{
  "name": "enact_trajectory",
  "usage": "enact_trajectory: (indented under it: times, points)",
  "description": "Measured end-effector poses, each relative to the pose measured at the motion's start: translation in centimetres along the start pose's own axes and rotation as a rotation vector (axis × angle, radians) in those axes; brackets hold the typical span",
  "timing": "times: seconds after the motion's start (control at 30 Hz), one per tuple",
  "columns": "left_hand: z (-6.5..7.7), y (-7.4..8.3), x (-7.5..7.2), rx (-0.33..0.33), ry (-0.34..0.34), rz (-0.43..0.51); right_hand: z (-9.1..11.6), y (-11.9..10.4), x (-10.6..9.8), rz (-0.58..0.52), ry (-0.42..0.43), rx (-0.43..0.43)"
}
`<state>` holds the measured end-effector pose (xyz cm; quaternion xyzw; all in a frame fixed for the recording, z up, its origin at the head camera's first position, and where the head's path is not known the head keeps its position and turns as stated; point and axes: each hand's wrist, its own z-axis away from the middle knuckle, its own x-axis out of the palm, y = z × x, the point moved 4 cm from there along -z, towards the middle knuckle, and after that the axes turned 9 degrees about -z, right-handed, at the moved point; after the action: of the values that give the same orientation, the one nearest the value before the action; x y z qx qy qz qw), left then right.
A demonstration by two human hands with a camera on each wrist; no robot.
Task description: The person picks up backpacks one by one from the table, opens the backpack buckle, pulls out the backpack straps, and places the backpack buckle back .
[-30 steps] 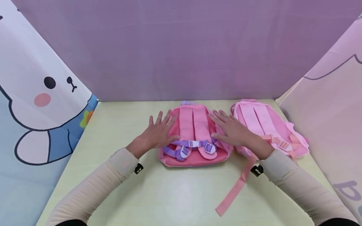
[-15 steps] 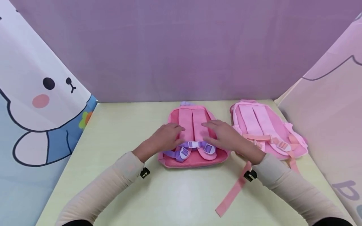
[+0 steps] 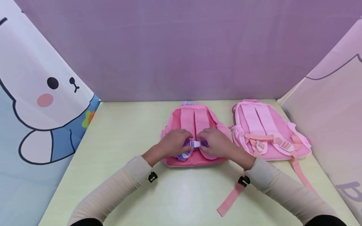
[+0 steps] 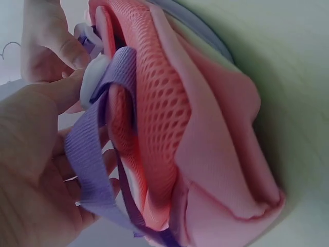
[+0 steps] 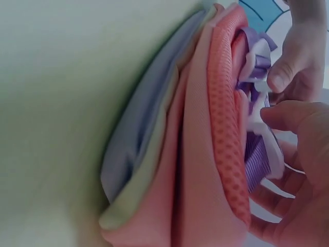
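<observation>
A pink child's backpack (image 3: 195,121) lies back side up on the table, its two shoulder straps joined by a purple chest strap (image 3: 188,143) with a white buckle (image 3: 195,144). My left hand (image 3: 173,142) curls its thumb and fingers round the purple strap left of the buckle. On the other side, my right hand (image 3: 216,142) curls round the same strap. Thumb and white plastic adjuster (image 4: 94,77) meet in the left wrist view, with purple webbing (image 4: 85,149) in front of the fingers. In the right wrist view my thumb touches a white fitting (image 5: 270,149).
A second, lighter pink backpack (image 3: 271,125) with peach straps lies to the right on the pale table (image 3: 169,194). One loose strap (image 3: 230,201) trails toward the front under my right forearm. A purple panel (image 3: 183,50) stands behind, with printed panels at both sides.
Both hands have moved inward and down from the backpack's sides to the chest strap. Their fingers went from spread to curled. Neither backpack has visibly shifted.
</observation>
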<state>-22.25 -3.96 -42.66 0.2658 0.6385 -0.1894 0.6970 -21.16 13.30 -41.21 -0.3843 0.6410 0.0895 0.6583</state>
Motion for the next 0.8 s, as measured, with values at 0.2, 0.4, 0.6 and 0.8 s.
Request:
enact_trajectory:
  times: [0.2,0.4,0.6,0.8]
  points:
    - [-0.2,0.5,0.3,0.015,0.022,-0.013,0.1,0.0,0.7,0.014,0.029,0.012]
    - [-0.3,0.7,0.3,0.003,0.025,-0.022,0.2,0.3,1.2,0.013,0.053,0.007]
    - [-0.2,0.7,0.1,0.005,0.043,-0.011,0.2,0.3,1.3,0.011,0.078,-0.001]
    - [0.0,0.5,-0.1,0.013,0.057,-0.004,0.2,0.2,1.1,-0.013,0.107,-0.018]
